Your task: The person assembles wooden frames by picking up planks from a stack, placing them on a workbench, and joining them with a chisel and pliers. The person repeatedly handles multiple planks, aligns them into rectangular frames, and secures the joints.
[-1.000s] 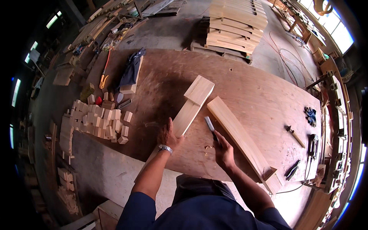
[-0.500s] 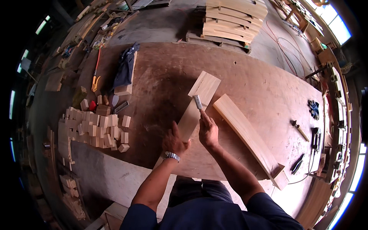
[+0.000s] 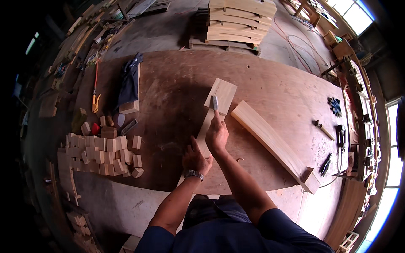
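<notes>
A pale wooden board (image 3: 204, 134) lies slanted in front of me, with a wider wooden piece (image 3: 225, 90) at its far end. My left hand (image 3: 196, 161), with a metal watch on the wrist, spans the board's near part, thumb on one side and fingers on the other. In my right hand (image 3: 217, 137) is what looks like a chisel, its flat metal blade (image 3: 215, 102) pointing away over the near edge of the wider piece. My index finger stretches along the tool, and the hand hides its handle.
A second long board (image 3: 270, 141) lies to the right, with a small wood piece near its close end. Many small wooden blocks (image 3: 105, 154) cluster left. Dark cloth (image 3: 130, 80) drapes over wood behind them. A hammer (image 3: 324, 130), pliers (image 3: 325, 164) and gloves (image 3: 335, 107) lie right.
My right hand has pushed the chisel farther along the board, so its blade now reaches over the wider piece. My left hand stays on the board. The whole view has shifted slightly.
</notes>
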`<state>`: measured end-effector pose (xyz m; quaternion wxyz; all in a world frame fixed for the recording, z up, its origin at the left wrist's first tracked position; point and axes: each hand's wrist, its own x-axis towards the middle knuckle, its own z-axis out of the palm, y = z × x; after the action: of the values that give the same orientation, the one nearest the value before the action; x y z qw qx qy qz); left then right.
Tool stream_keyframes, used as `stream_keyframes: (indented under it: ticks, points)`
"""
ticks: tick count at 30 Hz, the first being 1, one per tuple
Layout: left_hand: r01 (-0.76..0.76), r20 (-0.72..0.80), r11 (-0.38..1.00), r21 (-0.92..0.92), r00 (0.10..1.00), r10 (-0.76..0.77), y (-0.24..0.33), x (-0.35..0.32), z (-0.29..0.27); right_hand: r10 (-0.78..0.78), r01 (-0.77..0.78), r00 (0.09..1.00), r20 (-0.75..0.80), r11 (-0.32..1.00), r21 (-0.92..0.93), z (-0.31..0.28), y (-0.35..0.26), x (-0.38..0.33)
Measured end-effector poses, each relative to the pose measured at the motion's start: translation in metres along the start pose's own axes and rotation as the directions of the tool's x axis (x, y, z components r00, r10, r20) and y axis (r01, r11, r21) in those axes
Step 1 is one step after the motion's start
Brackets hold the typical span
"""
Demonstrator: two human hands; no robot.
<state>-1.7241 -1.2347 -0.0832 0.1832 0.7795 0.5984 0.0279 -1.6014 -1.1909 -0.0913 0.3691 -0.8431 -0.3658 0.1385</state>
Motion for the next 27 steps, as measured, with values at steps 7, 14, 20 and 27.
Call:
stream_keyframes:
  ticks: [7,14,20,27]
  points:
    - [-0.011,0.019,0.998,-0.064,1.0,0.012,-0.002,-0.003,-0.005,0.171,-0.169,0.985,-0.03,0.984,0.064,0.018,-0.034,0.015]
    - [-0.033,0.01,0.992,-0.121,0.999,0.035,-0.006,-0.005,0.0,0.199,-0.197,0.98,-0.019,0.977,0.077,0.022,-0.052,0.037]
    - [-0.083,-0.079,0.985,-0.149,0.994,0.072,-0.007,-0.004,0.012,0.178,-0.178,0.984,0.029,0.984,0.003,0.026,-0.045,0.041]
    - [-0.018,-0.002,0.987,-0.163,1.0,0.018,-0.009,-0.004,0.012,0.17,-0.099,0.953,0.251,0.957,-0.273,-0.012,-0.053,0.024]
